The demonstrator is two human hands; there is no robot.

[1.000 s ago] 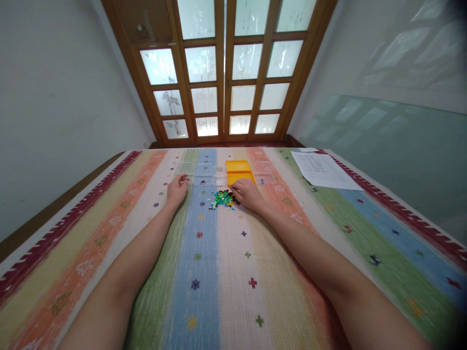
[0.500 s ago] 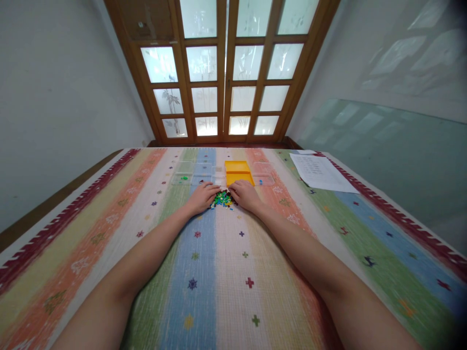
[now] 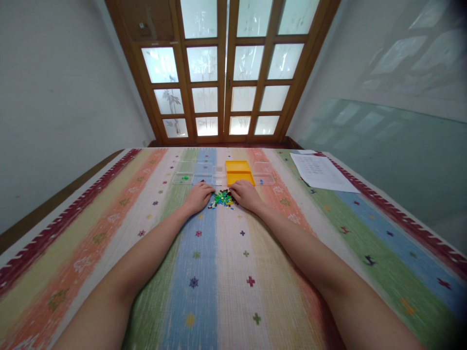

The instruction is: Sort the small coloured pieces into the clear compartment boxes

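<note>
A heap of small toy bricks (image 3: 222,198), mostly green with some blue, yellow, white and dark ones, lies on the striped tablecloth between my hands. My left hand (image 3: 199,197) is at the heap's left edge, its fingers curled together; anything in them is hidden. On the other side, my right hand (image 3: 245,193) rests with bent fingers reaching into the dark bricks at the heap's right edge. What its fingertips hold, if anything, is too small to make out. Just beyond my right hand stands an open yellow box (image 3: 239,167).
Left of the yellow box, a clear plastic tray (image 3: 177,182) holds a few green bricks (image 3: 185,178). Another clear tray (image 3: 270,181), with a blue brick (image 3: 261,182), sits to the right. Printed paper (image 3: 323,172) lies farther right. Wooden glazed doors (image 3: 226,92) stand past the table.
My left hand has drawn slightly left from the heap, and its fingers have curled in. My right hand stays in nearly the same place.
</note>
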